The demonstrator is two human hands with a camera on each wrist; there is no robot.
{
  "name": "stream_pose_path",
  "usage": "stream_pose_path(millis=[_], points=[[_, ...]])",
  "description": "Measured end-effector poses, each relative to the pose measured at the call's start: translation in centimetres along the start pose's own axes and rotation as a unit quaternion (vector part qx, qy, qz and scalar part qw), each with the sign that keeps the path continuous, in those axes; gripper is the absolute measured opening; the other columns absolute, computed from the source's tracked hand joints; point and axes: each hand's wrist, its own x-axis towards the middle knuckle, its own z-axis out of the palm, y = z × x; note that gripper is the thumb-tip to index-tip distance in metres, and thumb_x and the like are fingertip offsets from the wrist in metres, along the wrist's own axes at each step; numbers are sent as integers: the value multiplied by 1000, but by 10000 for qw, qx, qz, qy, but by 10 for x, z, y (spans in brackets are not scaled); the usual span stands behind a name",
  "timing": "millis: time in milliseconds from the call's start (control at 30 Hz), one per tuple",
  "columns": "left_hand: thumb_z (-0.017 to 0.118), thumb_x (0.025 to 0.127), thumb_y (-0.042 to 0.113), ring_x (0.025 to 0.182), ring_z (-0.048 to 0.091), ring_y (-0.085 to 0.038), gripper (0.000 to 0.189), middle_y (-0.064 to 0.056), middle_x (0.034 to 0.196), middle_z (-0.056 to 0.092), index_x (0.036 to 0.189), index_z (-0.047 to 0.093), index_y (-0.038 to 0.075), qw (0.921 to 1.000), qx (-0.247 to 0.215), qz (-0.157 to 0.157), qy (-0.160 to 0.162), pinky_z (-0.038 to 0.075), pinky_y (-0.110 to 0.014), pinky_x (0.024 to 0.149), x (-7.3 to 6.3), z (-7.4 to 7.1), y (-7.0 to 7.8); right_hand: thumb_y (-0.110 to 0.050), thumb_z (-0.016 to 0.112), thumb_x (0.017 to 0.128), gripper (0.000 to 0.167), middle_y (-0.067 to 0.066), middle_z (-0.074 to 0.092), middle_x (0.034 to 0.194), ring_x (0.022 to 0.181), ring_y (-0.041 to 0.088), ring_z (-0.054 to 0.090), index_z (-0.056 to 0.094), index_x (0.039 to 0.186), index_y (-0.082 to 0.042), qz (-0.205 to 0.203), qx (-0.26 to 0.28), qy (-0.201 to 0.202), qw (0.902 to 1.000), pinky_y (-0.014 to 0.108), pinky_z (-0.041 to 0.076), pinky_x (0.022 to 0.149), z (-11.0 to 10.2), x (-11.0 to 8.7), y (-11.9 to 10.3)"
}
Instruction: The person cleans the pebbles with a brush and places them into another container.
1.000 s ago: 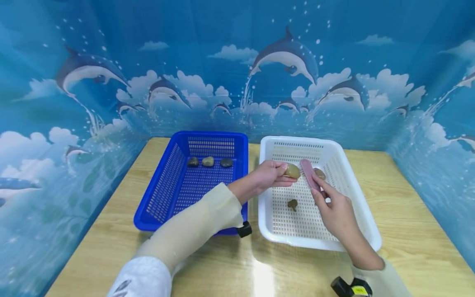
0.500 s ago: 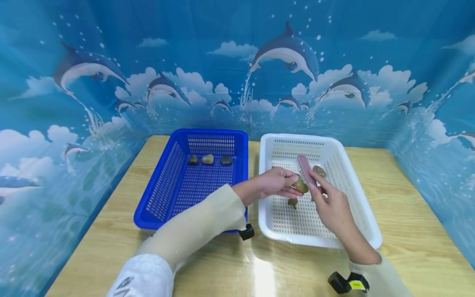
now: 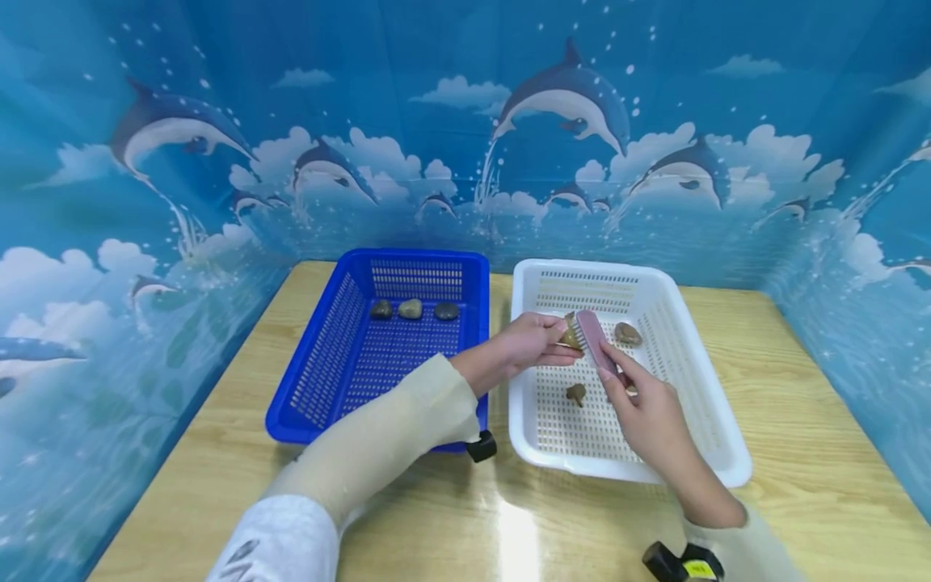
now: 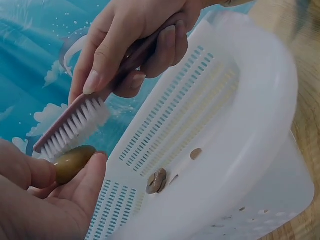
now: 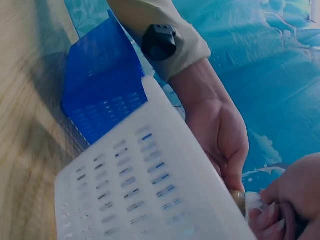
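Over the white basket (image 3: pixel 518 412), my left hand (image 3: pixel 529 343) pinches a smooth olive-yellow stone (image 4: pixel 75 164) between thumb and fingers. My right hand (image 3: pixel 650 411) grips the handle of a pink brush (image 3: pixel 595 338). Its white bristles (image 4: pixel 75 127) face the stone, and in the left wrist view their tips are right at its upper side. Fingers cover part of the stone and of the brush handle. Below the hands, a small brown lump (image 3: pixel 576 394) lies on the basket floor, and a brownish stone (image 3: pixel 627 334) sits toward the back right.
To the left stands a blue basket (image 3: pixel 291 420) with a dark stone (image 3: pixel 381 309), a pale stone (image 3: pixel 410 309) and a grey stone (image 3: pixel 446 310) in a row near its back. Both baskets are on a wooden table (image 3: pixel 582 525), before a dolphin-printed backdrop (image 3: pixel 465 121).
The left hand moved the stone toward the lower right, then back up to the left. The brush has shifted left and turned, its bristles now showing against the stone.
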Motion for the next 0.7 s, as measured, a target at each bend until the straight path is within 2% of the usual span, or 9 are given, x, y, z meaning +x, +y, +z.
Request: stream_pose_path(millis=[133, 233, 333, 567, 700], points=[[39, 106, 12, 110, 64, -33, 36, -23, 118, 65, 137, 50, -3, 9995, 284, -17, -128, 57, -34, 90, -2, 3, 0, -17, 52, 102, 40, 9, 64, 76, 51, 8, 49, 51, 139, -2, -116, -228, 43, 9997, 23, 44, 40, 1, 2, -4], [38, 106, 11, 106, 66, -30, 37, -21, 116, 66, 139, 49, -2, 9980, 575, 58, -268, 58, -32, 88, -5, 6, 1, -17, 50, 103, 40, 10, 64, 75, 50, 9, 48, 50, 140, -3, -63, -392, 114, 9991, 23, 43, 39, -1, 5, -4], [38, 106, 10, 104, 67, -30, 36, -21, 111, 68, 139, 49, -1, 9974, 667, 100, -272, 59, -31, 84, -7, 7, 3, -18, 49, 103, 41, 11, 65, 75, 50, 10, 49, 49, 141, -2, 18, -461, 83, 9989, 24, 43, 39, -5, 7, -4], [37, 106, 12, 106, 66, -32, 37, -22, 115, 66, 139, 50, 1, 9983, 509, 130, -252, 56, -37, 92, -8, 5, 6, -20, 46, 105, 42, 8, 62, 74, 49, 8, 44, 46, 143, -3, -39, -513, -22, 9987, 24, 40, 40, -9, 7, 3], [36, 107, 13, 107, 66, -32, 37, -21, 118, 66, 140, 49, 3, 9988, 411, -12, -253, 53, -40, 95, -8, 3, 4, -20, 47, 104, 42, 7, 62, 74, 48, 7, 43, 46, 144, -5, -11, -495, -120, 9987, 24, 40, 41, -9, 4, 5]])
